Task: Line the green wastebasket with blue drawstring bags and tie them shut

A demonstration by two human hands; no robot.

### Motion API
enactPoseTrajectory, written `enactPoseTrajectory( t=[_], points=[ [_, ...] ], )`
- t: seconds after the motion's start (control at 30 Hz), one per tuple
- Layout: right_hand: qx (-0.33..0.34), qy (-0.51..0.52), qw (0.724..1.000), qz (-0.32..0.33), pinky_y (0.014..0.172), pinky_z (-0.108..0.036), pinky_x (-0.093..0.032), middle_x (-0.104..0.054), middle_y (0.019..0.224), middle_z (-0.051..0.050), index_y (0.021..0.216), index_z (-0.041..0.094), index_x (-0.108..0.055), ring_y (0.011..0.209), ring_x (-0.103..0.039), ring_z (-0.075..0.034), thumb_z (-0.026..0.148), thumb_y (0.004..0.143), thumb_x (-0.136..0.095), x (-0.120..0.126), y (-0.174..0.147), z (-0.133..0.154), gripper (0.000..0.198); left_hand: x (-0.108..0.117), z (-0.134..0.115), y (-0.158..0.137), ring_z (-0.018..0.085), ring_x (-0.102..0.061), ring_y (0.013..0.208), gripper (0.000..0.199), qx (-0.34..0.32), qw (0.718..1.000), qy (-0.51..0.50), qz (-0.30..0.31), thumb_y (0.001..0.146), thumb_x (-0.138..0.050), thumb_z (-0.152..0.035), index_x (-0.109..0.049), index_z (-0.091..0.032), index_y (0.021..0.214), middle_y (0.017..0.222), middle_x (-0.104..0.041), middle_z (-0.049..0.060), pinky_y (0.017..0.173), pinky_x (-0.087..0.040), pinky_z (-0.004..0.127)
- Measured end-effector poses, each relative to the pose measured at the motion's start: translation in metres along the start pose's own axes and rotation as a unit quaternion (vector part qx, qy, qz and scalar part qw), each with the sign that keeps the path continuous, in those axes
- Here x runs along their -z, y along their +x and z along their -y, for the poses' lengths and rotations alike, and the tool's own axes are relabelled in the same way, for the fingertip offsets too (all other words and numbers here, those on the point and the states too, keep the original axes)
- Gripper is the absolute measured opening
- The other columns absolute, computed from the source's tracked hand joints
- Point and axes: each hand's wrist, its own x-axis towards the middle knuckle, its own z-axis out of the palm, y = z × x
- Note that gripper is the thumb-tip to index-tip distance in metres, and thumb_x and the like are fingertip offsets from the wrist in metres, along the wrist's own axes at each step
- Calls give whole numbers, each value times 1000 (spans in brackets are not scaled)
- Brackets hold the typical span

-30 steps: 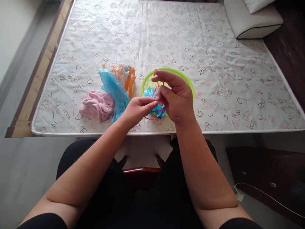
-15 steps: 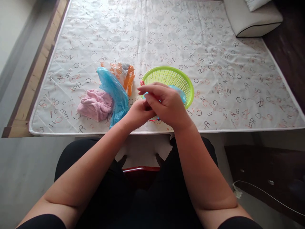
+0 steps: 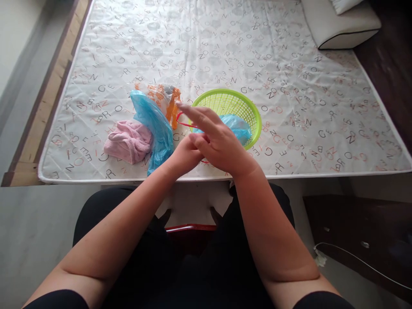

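My right hand (image 3: 220, 139) reaches over my left hand (image 3: 188, 154) at the near edge of the mattress, in front of the basket. A thin red cord (image 3: 185, 124) loops out past the right fingertips, and a short red piece shows below the hands. The right fingers point forward and left, with the thumb against the left hand. My left fingers are closed around the cord, mostly covered by the right hand. Behind them is a lime-green plastic basket (image 3: 225, 95) with a crumpled light-blue plastic bag (image 3: 238, 126) in it.
Left of my hands lie a blue plastic bag (image 3: 157, 133), a pink cloth (image 3: 128, 141) and a clear wrapper with orange print (image 3: 172, 107). The letter-patterned mattress (image 3: 144, 51) carries everything. A cream cushion (image 3: 347, 28) sits at the far right corner.
My right fingers have straightened and lifted forward to the left. More of the red cord shows as a loop beyond them, and more of the blue bag in the basket is visible.
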Motion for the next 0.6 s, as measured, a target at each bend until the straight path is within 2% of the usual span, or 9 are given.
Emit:
enactPoseTrajectory(
  t=[0.07, 0.17, 0.27, 0.43, 0.5, 0.6],
  points=[
    [-18, 3, 1000, -23, 134, -43, -46, -51, 174, -8, 168, 26, -54, 161, -49, -22, 20, 110, -43, 7, -1, -8, 59, 4, -3, 0, 19, -63, 76, 34, -6, 998, -28, 65, 85, -90, -48, -73, -19, 81, 75, -66, 4, 67, -53, 31],
    [-72, -17, 996, -50, 128, -47, -51, -67, 157, -7, 154, 28, -66, 148, -61, -25, 24, 109, -46, 16, -3, -28, 49, 14, -5, -1, 14, -56, 66, 43, -16, 990, -66, 120, 84, -91, -57, -72, -18, 81, 70, -62, 1, 61, -48, 27],
    [-122, -39, 990, -57, 114, -48, -57, -79, 132, -8, 143, 27, -71, 124, -72, -27, 29, 109, -49, 17, -5, -41, 41, 22, -2, 0, 11, -52, 62, 42, -12, 993, -61, 104, 86, -91, -56, -73, -18, 80, 72, -63, 1, 57, -45, 24],
    [-130, -111, 984, -51, 101, -45, -54, -77, 97, -7, 109, 23, -77, 99, -69, -26, 41, 108, -59, 18, -5, -37, 25, 25, 1, 3, 11, -52, 60, 38, -16, 995, -73, 68, 83, -93, -52, -77, -18, 82, 72, -65, 2, 56, -45, 23],
    [-130, -116, 982, -74, 97, -42, -54, -72, 90, -6, 101, 23, -75, 92, -66, -24, 45, 106, -65, 21, -5, -34, 25, 25, -1, 3, 11, -52, 59, 37, -16, 996, -75, 51, 82, -93, -51, -78, -18, 82, 71, -65, 2, 55, -44, 23],
    [-123, -85, 980, -134, 92, -39, -55, -69, 93, -4, 104, 25, -73, 92, -65, -21, 45, 105, -68, 23, -6, -31, 20, 24, -4, 3, 11, -53, 59, 34, -12, 996, -73, 42, 81, -92, -49, -78, -18, 81, 71, -66, 2, 54, -44, 23]
  ],
)
